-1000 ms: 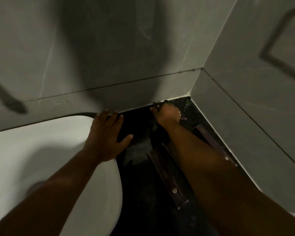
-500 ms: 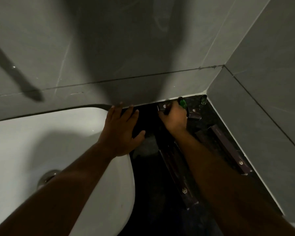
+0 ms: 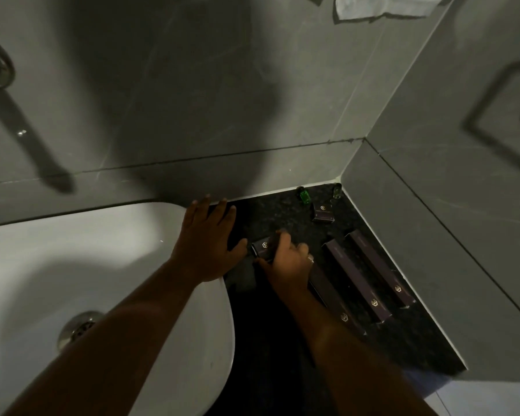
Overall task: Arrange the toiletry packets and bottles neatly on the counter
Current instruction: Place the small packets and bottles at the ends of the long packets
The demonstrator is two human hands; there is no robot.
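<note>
Lying flat with its fingers spread, the left hand (image 3: 206, 241) rests across the rim of the white sink (image 3: 108, 253) and the edge of the black speckled counter (image 3: 285, 205) in the middle of the frame. Just to its right, the right hand (image 3: 288, 259) is closed around a small dark purple packet (image 3: 263, 247) with a gold mark, which sits on the counter.

Three long purple boxes lie side by side toward the lower right: the nearest long box (image 3: 333, 298) is partly under the right wrist, the middle long box (image 3: 357, 285) is beside it, and the far long box (image 3: 380, 267) runs along the grey wall (image 3: 433, 220).

In the back corner (upper right of the counter) a green bottle (image 3: 305, 196) and a clear bottle (image 3: 337, 190) stand apart, with a small purple box (image 3: 323, 212) just in front of them.

The room is dim. Grey tiles fill the top of the frame, and the sink drain (image 3: 78, 328) shows at the lower left.
</note>
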